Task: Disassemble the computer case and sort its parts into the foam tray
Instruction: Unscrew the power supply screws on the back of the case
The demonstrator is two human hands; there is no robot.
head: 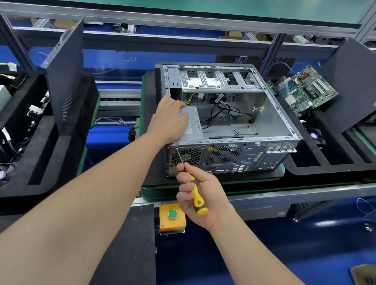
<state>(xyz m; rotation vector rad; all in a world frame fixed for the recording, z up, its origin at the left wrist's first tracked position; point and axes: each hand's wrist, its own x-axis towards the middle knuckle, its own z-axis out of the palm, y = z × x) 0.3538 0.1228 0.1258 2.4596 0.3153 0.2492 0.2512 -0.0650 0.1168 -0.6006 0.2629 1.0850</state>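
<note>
Two foam trays flank the computer case [239, 121], which lies on its side on a black mat, its open side up. The foam tray [314, 161] at 3 o'clock from the case has long bare slots in its near part, then a small fan, and a motherboard [306, 88] at the far end under a leaning side panel [366, 85]. The second tray [42, 166], at 9 o'clock, holds a fan, cables, a silver box and an upright panel. Inside the case the grey power supply [193, 127] sits at the near left corner. Loose black cables lie at its 3 o'clock, and the drive cage fills the far end. The rear wall of the case faces the person, with free bench edge before it. The right hand [210, 194] curls its fingers round the yellow screwdriver [198, 200], thumb and forefinger pinching near the shaft. The tip touches a screw at the upper left corner of the rear wall. The left hand [169, 120] holds the power supply, fingers close together and bent over its far edge.
</note>
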